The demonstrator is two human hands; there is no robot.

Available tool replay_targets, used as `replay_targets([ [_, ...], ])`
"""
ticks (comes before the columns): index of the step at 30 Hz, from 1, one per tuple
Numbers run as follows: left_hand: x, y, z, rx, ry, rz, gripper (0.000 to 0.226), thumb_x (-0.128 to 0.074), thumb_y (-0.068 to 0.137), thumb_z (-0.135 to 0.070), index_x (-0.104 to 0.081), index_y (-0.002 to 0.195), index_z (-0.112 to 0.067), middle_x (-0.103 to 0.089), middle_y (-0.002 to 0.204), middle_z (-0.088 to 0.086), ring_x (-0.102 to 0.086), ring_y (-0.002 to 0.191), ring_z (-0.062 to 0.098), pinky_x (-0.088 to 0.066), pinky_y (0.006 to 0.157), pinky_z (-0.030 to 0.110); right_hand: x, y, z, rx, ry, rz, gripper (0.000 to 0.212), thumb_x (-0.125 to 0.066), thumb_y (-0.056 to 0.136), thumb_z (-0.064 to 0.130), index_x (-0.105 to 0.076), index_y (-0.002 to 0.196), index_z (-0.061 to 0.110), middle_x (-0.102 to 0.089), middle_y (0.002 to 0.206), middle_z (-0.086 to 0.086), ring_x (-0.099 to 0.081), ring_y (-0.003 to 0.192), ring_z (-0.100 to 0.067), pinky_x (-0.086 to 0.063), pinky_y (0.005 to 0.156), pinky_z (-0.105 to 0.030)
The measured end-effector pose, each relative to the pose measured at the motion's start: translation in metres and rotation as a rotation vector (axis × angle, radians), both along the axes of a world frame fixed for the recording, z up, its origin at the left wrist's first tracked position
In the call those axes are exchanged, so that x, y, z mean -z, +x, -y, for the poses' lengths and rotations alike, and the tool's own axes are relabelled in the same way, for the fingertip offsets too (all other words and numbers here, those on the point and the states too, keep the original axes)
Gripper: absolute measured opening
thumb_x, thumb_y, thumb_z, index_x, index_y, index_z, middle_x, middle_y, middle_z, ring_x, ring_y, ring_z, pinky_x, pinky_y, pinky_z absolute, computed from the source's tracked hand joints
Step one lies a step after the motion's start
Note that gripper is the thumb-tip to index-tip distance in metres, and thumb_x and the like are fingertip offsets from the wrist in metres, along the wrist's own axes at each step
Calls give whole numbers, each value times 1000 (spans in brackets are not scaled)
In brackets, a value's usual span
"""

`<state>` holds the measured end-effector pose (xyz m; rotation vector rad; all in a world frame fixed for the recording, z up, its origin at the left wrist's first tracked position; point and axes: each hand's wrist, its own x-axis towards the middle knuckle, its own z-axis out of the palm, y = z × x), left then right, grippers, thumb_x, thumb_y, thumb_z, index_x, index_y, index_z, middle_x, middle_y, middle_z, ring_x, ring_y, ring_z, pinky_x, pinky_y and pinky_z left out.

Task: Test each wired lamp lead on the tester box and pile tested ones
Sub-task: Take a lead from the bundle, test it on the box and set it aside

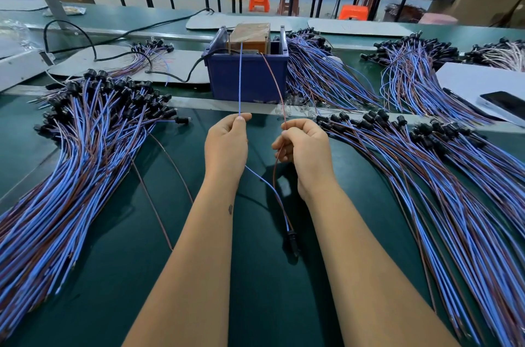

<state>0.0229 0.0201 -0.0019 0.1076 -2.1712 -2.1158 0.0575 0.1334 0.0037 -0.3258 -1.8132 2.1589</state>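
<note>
My left hand (226, 142) pinches the blue wire (240, 82) of one lamp lead, and my right hand (305, 145) pinches its brown wire (275, 82). Both wire ends reach up to the tester box (250, 37), a brown block standing in a blue bin (247, 77). The lead's black lamp holder (292, 241) lies on the green belt between my forearms. A large pile of blue-and-brown leads (85, 153) fans out on the left. Another big pile (443, 176) spreads on the right.
More lead bundles (321, 74) lie behind and to the right of the bin. A black power cable (122, 34) runs off to the left. A phone (505, 104) rests on a white board at the right edge. A loose brown wire (153, 204) lies near my left forearm.
</note>
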Motion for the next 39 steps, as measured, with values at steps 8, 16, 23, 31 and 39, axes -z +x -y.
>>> replay_targets([
  [8,-1,-1,2,-20,-46,10,28,-41,100,-22,-66,92,-30,-33,49,-9,-28,43,11,-28,47,25,0,-1,1,6,13,8,17,-45,86,-4,-53,86,11,-63,54,-2,-49,42,-11,-40,43,-18],
  [16,3,-8,3,-33,-49,7,26,-41,100,-24,-66,96,-31,-34,50,-9,-29,45,11,-29,49,25,1,0,0,1,14,7,17,-45,86,-4,-52,86,11,-62,53,-1,-50,42,-10,-40,43,-18],
  [23,3,-15,7,-69,-8,45,29,-40,96,-19,-65,89,-31,-33,49,-10,-27,41,9,-26,44,23,3,-2,0,-4,30,11,18,-45,86,-3,-52,85,13,-63,54,-1,-51,42,-10,-39,43,-17],
  [31,4,-16,7,-62,-22,42,28,-40,97,-20,-66,94,-31,-34,47,-12,-28,41,8,-27,44,23,2,-1,0,-9,43,11,17,-45,86,-3,-53,86,12,-63,54,-1,-51,43,-11,-40,43,-18],
  [39,4,-17,7,-50,0,34,29,-39,96,-17,-66,96,-29,-33,48,-11,-27,43,10,-25,45,24,0,1,0,-9,26,24,18,-44,87,-3,-53,87,12,-63,57,-3,-52,45,-11,-40,45,-19],
])
